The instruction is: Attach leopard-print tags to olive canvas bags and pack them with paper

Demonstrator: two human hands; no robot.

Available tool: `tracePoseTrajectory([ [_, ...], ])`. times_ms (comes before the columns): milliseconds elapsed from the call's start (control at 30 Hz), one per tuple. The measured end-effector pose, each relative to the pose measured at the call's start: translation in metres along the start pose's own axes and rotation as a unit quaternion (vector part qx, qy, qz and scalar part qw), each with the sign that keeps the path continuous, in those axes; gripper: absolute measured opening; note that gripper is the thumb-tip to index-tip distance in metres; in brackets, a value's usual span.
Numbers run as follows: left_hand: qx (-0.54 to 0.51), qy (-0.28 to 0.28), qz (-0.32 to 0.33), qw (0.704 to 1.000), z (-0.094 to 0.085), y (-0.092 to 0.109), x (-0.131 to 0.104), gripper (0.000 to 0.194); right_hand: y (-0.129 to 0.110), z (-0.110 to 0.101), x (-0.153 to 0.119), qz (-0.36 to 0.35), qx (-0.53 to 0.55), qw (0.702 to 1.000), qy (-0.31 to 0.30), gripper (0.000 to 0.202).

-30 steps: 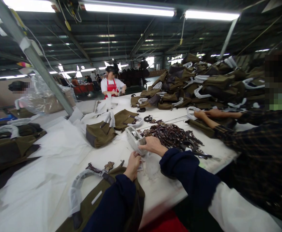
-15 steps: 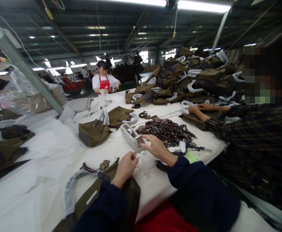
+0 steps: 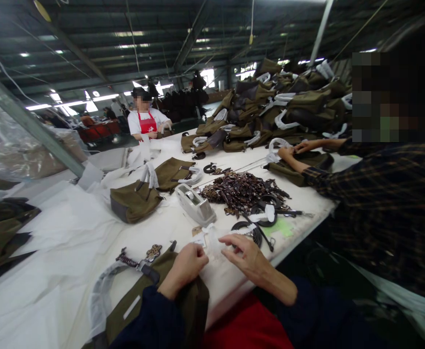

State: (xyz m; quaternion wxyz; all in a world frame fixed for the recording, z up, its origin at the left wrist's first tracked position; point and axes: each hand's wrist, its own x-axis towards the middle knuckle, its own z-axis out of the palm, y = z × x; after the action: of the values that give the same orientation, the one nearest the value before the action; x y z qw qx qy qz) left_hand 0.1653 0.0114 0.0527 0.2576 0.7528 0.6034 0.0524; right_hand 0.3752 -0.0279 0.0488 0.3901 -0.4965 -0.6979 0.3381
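Note:
My left hand is closed in a pinch above an olive-green bag; whatever its fingertips hold, if anything, is too small to make out. Opposite it, my right hand has its fingers stretched out and apart, beside a crumpled, translucent white wrapping on the table. The bag lies by the table's near edge, its handle wrapped in white. A leopard-print flower charm hangs at the handle's end. Just beyond my hands stands a grey tape dispenser.
Dark patterned charms form a heap beyond the dispenser, with coiled black straps nearer. Two olive bags stand left of it. White sheets cover the left side. A co-worker's hands handle another bag at right, before a large bag pile.
My right hand has come away from the tape dispenser, back toward me and lower, near my left hand. My left hand stays pinched over the bag. The view has shifted slightly.

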Motion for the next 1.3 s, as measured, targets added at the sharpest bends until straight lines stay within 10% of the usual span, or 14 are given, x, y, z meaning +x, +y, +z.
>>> tracePoseTrajectory([
  [433, -0.044, 0.026, -0.031, 0.998, 0.011, -0.007, 0.000, 0.013, 0.007, 0.007, -0.022, 0.016, 0.027, 0.999, -0.032, 0.023],
  [633, -0.218, -0.050, 0.003, 0.975, -0.021, 0.000, -0.011, 0.018, 0.004, 0.004, -0.027, 0.031, 0.059, 0.997, -0.035, 0.023],
  [767, -0.417, -0.054, 0.008, 0.907, -0.042, 0.016, -0.042, 0.025, -0.008, 0.000, -0.023, 0.055, 0.099, 0.993, -0.036, 0.023],
  [900, -0.503, -0.077, -0.012, 0.861, -0.039, 0.030, -0.067, 0.028, -0.027, 0.008, -0.013, 0.114, 0.253, 0.957, -0.086, 0.033],
  [1300, -0.501, -0.081, -0.009, 0.862, -0.026, 0.028, -0.083, 0.029, -0.060, 0.029, 0.006, 0.182, 0.482, 0.855, -0.056, 0.030],
])
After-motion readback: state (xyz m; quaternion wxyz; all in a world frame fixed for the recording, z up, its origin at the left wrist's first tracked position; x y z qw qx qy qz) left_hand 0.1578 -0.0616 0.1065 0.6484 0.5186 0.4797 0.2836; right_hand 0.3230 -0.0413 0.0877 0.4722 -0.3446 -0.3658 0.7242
